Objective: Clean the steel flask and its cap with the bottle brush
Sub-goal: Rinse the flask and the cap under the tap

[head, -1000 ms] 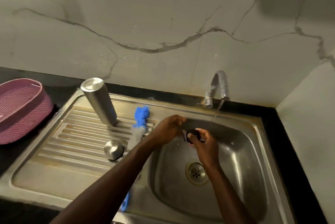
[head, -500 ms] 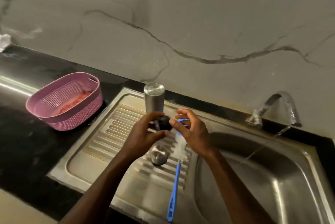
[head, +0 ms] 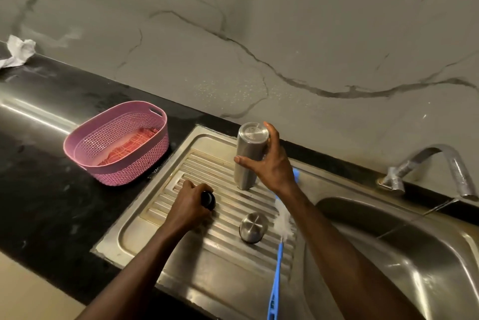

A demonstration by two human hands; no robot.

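Two hands work over the ribbed drainboard (head: 181,247) of a steel sink. The right hand (head: 269,164) wraps the steel flask (head: 246,161), which stands inverted and upright near the back of the drainboard: the thumb lies across the front of the body about halfway up, while the index finger reaches up along the right side to the flat top end. The other fingers are behind the flask and hidden. The left hand (head: 189,205) is curled around a small black stopper (head: 208,200), holding it down at the ribs in front and to the left of the flask; only the stopper's right edge shows past the fingers.

Nearer the sink bowl, a round steel cap (head: 252,226) sits dome-up on the ribs, apart from both hands. Just beside it on the right lies the bottle brush (head: 277,268), its white bristles by the cap and its blue handle pointing toward the front edge. A thin stream runs from the tap (head: 440,164). A pink basket (head: 121,148) stands on the black counter (head: 39,177) at left.
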